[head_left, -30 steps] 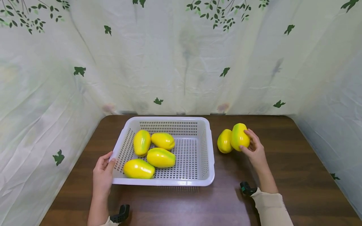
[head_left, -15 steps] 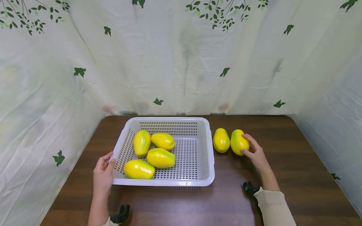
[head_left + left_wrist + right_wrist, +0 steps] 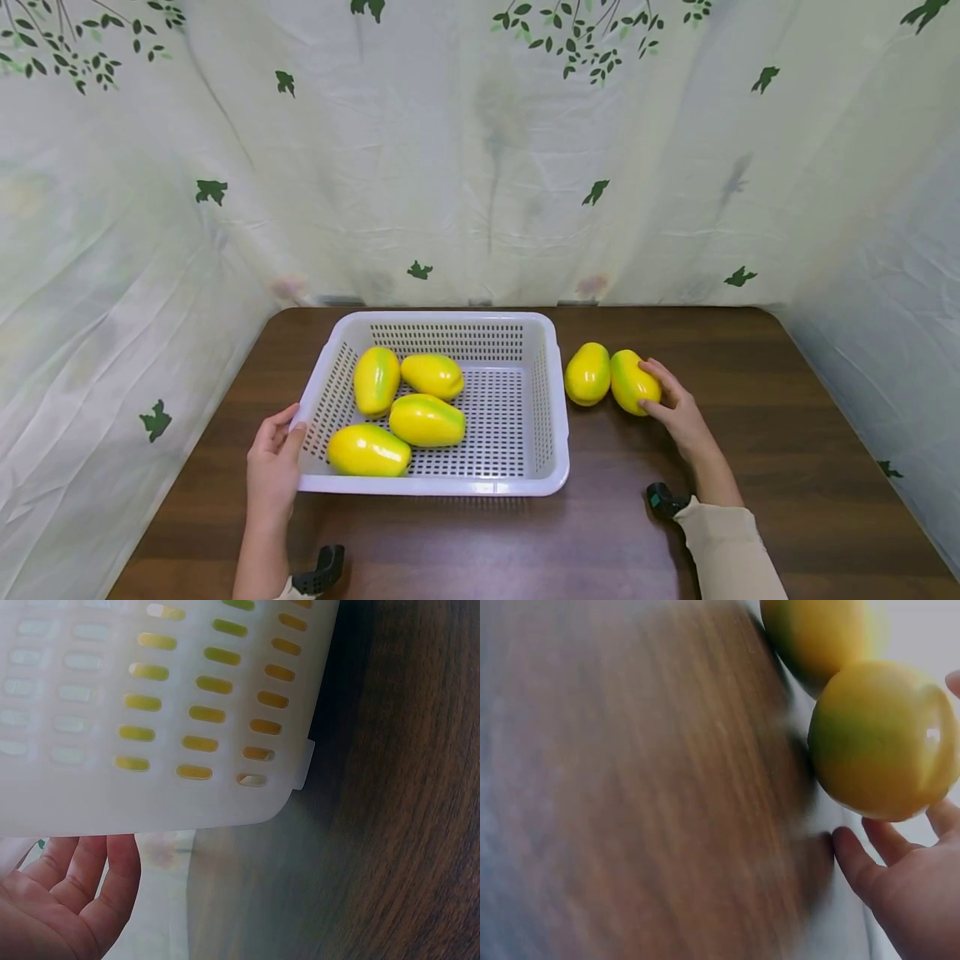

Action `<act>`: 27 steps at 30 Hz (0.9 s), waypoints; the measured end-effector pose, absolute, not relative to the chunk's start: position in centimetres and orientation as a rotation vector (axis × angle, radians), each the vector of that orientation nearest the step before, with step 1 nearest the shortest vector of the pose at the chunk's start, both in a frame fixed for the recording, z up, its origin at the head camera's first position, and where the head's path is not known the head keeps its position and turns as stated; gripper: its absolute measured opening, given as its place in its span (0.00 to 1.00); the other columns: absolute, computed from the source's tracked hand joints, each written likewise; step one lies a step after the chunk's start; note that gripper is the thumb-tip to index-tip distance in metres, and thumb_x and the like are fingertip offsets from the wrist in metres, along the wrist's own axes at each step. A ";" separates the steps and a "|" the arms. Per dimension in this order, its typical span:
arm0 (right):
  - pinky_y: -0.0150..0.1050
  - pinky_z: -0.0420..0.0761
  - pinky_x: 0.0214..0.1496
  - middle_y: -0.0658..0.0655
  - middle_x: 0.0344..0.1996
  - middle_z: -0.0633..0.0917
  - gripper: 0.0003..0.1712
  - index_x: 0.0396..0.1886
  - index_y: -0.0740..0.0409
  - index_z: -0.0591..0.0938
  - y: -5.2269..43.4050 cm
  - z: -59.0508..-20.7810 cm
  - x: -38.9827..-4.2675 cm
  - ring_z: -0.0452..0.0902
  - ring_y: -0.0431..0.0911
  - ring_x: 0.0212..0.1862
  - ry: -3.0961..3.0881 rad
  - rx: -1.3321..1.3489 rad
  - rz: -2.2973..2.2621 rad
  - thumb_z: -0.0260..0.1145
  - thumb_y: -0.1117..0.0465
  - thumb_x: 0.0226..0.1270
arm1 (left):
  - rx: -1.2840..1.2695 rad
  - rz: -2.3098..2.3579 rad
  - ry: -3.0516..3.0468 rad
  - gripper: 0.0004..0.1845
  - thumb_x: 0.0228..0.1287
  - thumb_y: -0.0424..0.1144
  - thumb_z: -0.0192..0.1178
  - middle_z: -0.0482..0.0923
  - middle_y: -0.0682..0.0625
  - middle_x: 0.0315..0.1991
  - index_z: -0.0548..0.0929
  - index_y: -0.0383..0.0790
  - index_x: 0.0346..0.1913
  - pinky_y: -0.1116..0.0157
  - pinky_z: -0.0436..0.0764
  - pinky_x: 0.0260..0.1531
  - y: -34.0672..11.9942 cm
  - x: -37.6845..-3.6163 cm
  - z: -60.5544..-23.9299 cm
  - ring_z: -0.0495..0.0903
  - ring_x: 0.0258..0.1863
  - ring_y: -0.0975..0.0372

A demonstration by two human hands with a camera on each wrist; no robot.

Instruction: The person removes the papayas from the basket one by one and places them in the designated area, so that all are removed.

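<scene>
A white perforated plastic basket [image 3: 495,486] sits on the table, with several glossy yellow-green mangoes [image 3: 427,419] lying in its left half. At its left side my left hand [image 3: 273,467] grips the rim; in the left wrist view that hand's fingers [image 3: 120,870] bend at the basket's edge. Right of the basket, two more mangoes rest on the table, touching or nearly touching. My right hand [image 3: 678,412] holds the right-hand mango [image 3: 634,383] from its right side between thumb and fingers. The other mango [image 3: 587,375] stands close to the basket's right wall.
The brown wooden table [image 3: 480,550] reaches back to a pale curtain [image 3: 450,167] printed with leaves and birds. Black wrist-worn devices [image 3: 322,569] are on both arms.
My right hand has lowered the mango to the table and come slightly nearer. The other mango has shifted left and turned more upright, closer to the basket. My left hand has kept still.
</scene>
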State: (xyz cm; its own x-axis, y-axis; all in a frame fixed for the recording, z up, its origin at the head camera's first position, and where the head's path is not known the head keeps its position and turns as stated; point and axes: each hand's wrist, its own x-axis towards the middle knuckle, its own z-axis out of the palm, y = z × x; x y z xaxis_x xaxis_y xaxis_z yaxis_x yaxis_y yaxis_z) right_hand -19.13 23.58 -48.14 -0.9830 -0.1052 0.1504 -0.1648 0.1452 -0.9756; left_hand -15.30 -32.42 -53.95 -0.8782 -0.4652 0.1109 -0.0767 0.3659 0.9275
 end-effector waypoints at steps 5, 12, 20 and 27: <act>0.24 0.58 0.56 0.68 0.66 0.51 0.30 0.62 0.71 0.62 24.1 -49.0 -19.7 0.45 0.60 0.66 -2.351 0.238 1.984 0.59 0.72 0.60 | 0.479 -1.541 -2.297 0.24 0.62 0.57 0.47 0.72 0.51 0.51 0.67 0.59 0.61 0.74 0.75 0.38 -31.6 -14.6 -52.2 0.74 0.44 0.61; 0.48 0.48 0.65 0.66 0.66 0.53 0.31 0.62 0.69 0.63 24.1 -49.1 -20.0 0.46 0.54 0.67 -2.314 0.194 1.953 0.62 0.68 0.59 | 0.447 -1.606 -2.289 0.24 0.64 0.52 0.49 0.71 0.44 0.53 0.68 0.51 0.61 0.75 0.75 0.36 -30.6 -13.8 -49.7 0.74 0.43 0.60; 0.56 0.46 0.63 0.67 0.65 0.55 0.32 0.61 0.72 0.62 23.0 -46.6 -19.1 0.48 0.59 0.65 -2.276 0.242 1.888 0.62 0.72 0.58 | 0.466 -1.584 -2.244 0.23 0.62 0.56 0.49 0.72 0.51 0.51 0.69 0.59 0.59 0.76 0.75 0.37 -32.2 -15.1 -53.3 0.74 0.44 0.61; 0.45 0.48 0.66 0.64 0.65 0.56 0.35 0.64 0.69 0.59 21.8 -43.9 -18.9 0.49 0.55 0.66 -2.292 0.255 1.848 0.62 0.70 0.58 | 0.455 -1.579 -2.247 0.23 0.62 0.56 0.49 0.72 0.51 0.52 0.68 0.59 0.60 0.75 0.75 0.37 -32.3 -15.2 -53.5 0.74 0.44 0.59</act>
